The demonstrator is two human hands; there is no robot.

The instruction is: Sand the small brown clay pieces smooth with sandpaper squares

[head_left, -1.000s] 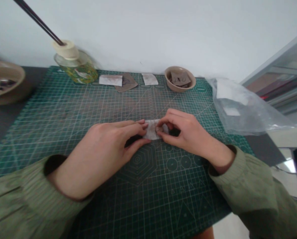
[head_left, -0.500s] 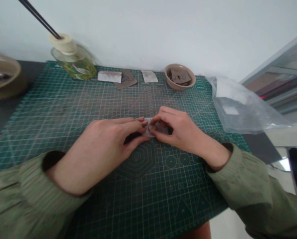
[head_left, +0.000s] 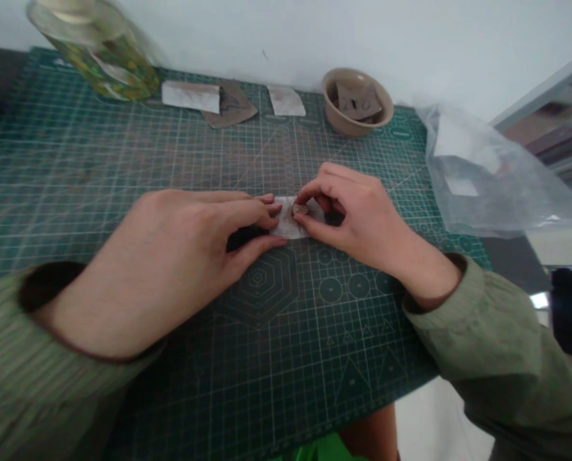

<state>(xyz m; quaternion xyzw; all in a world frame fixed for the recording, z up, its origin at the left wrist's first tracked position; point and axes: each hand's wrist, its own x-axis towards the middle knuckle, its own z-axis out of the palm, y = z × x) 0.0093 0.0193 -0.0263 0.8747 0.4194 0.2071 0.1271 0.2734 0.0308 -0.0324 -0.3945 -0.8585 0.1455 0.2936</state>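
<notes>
A small white strip of paper (head_left: 286, 227) with grey-brown smudges lies flat on the green cutting mat (head_left: 267, 358). My left hand (head_left: 194, 237) holds its left part down, fingertips at the far edge and thumb at the near edge. Between the thumb and fingertips of my right hand (head_left: 353, 205) is a small, roundish, pinkish-brown piece (head_left: 300, 209), pressed against the paper. Its exact kind is too small and blurred to make out. The right end of the strip is partly hidden under my right hand.
Along the wall stand a glass bottle (head_left: 118, 64), a folded white paper (head_left: 190, 96) over a brown scrap (head_left: 231, 105), another paper piece (head_left: 286, 101) and a beige bowl (head_left: 356, 128) of brown pieces. A clear plastic bag (head_left: 497, 186) lies at the right edge.
The view has tilted down and moved closer, so the things at the back sit higher. The right fingers have shifted slightly right relative to the left, showing more of the paper and the small piece.
</notes>
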